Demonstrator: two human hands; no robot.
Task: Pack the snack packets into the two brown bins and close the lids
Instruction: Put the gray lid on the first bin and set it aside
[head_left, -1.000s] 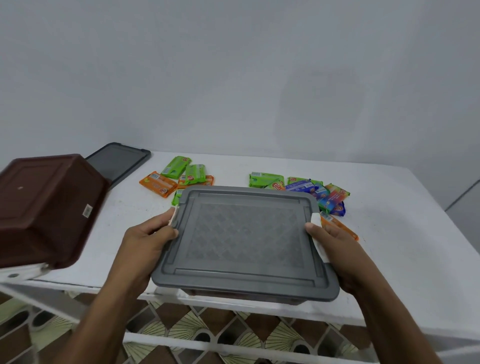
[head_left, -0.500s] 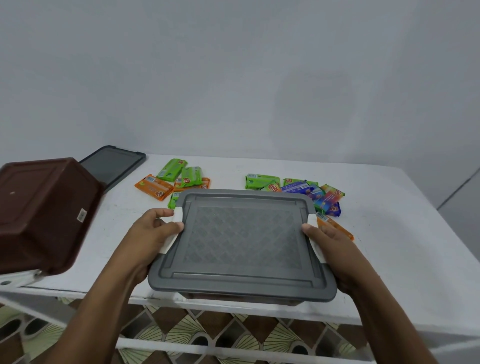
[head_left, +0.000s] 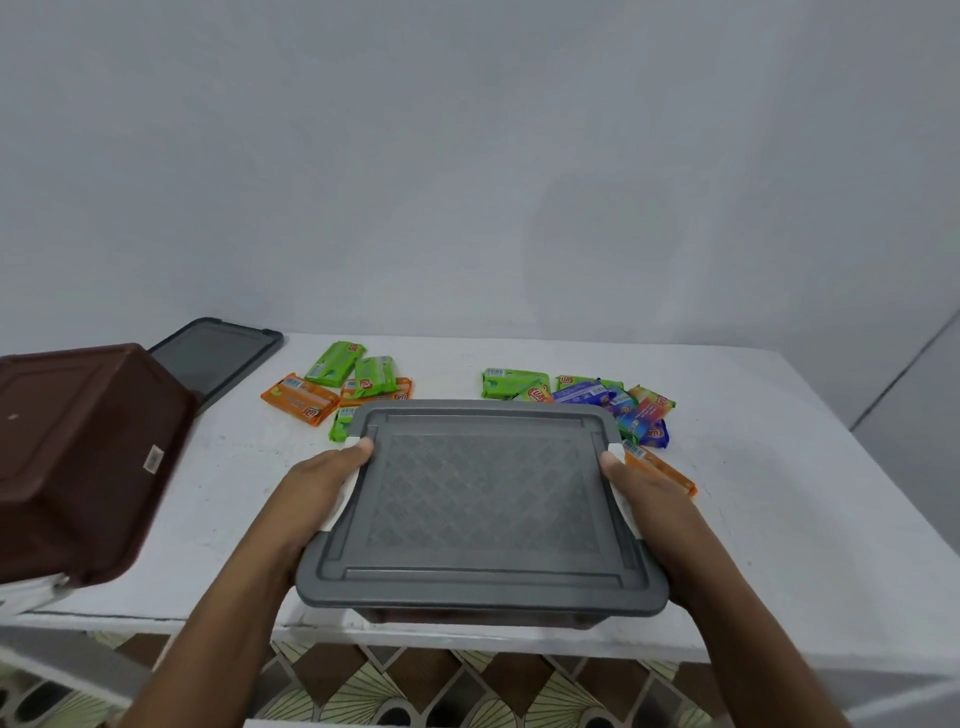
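Observation:
A brown bin with a grey patterned lid (head_left: 483, 499) sits at the table's front edge; only a strip of its brown body (head_left: 478, 618) shows beneath the lid. My left hand (head_left: 317, 493) grips the white latch (head_left: 343, 493) on the lid's left side, thumb on top. My right hand (head_left: 649, 514) grips the white latch on the right side. A second brown bin (head_left: 78, 457) lies upside down at the left edge. Green and orange snack packets (head_left: 337, 384) lie behind the lid on the left, and green, blue and orange ones (head_left: 587, 397) on the right.
A second grey lid (head_left: 218, 358) lies flat at the table's back left corner, partly behind the overturned bin. The white table (head_left: 779, 493) ends close to a plain wall behind. Patterned floor tiles (head_left: 467, 686) show below the front edge.
The view has shifted slightly. My left thumb has slid forward along the left latch onto the lid's edge. The bin and lid stay in place.

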